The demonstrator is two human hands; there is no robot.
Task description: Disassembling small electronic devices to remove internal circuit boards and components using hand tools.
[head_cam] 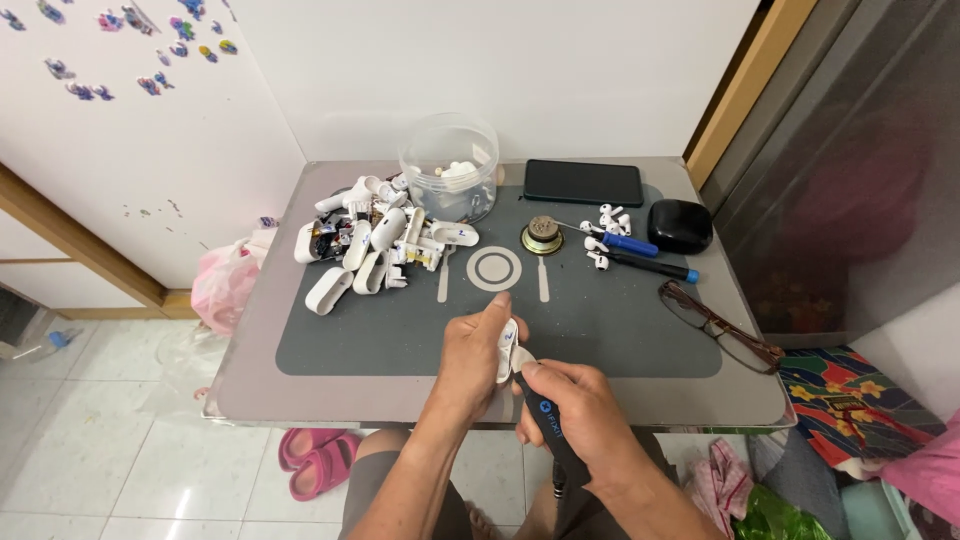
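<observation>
Nearby, glasses point(722, 326) lie clear; left hand point(476, 352) grips a white shell point(507, 347), right hand point(575, 415) a screwdriver point(547, 425)

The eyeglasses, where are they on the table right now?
The eyeglasses lie at the right edge of the grey mat, just below the blue-tipped screwdriver and right of the right hand.

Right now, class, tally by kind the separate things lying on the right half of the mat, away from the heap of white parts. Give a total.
Dark phone: 1
Black earbud case: 1
Glasses: 1
Blue-tipped screwdrivers: 2
Round brass part: 1
Total: 6
The small white earbuds beside the screwdrivers are too small to count surely.
</observation>
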